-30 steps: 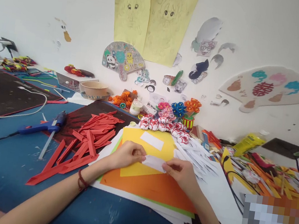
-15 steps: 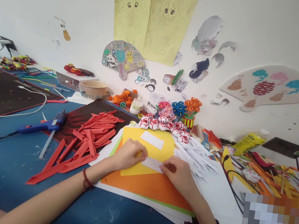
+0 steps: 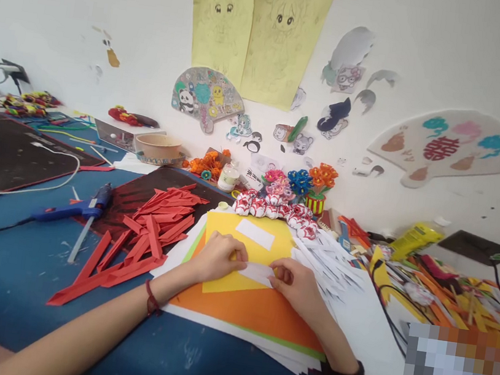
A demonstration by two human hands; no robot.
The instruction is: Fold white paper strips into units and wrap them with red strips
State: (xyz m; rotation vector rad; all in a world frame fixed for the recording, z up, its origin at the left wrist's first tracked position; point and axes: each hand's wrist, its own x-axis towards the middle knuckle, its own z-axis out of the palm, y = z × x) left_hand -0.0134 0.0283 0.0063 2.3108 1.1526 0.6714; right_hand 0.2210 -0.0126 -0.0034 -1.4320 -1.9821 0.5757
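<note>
A person's left hand (image 3: 216, 258) and right hand (image 3: 297, 286) pinch opposite ends of a small white paper strip (image 3: 255, 273) between thumb and fingers, over a yellow sheet (image 3: 222, 228) on an orange one (image 3: 250, 317). Just beyond lies a second white slip (image 3: 254, 235); folded red strips (image 3: 150, 232) are heaped to the left, white folded pieces (image 3: 320, 262) to the right.

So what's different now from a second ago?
The left hand and right hand have edged slightly closer together along the white paper strip. Both still pinch it. The loose white rectangle and red folded strips stayed put.
</note>
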